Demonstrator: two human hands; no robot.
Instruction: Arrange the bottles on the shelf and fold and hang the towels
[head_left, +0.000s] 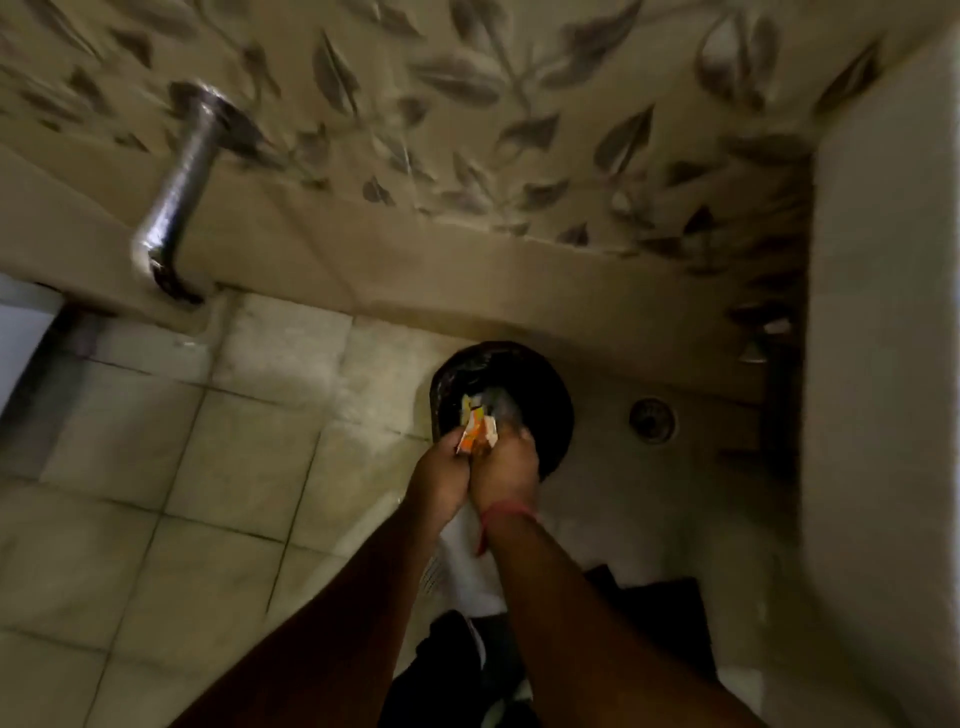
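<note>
Both hands meet over a black bin (545, 395) on the tiled floor (156, 467). The left hand (439, 478) and right hand (506, 467) each pinch an orange wrapper (475, 434), blurred. No bottles or towels are clearly visible. A drain (653, 420) lies beside the bin.

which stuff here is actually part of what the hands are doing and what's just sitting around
In use:
- left hand and right hand, both holding the orange and white wrapper
- black bin, directly under the wrapper

Just there:
- chrome pipe on the wall
- floor drain
- tiled floor

No bottles, shelf or towels are in view.
</note>
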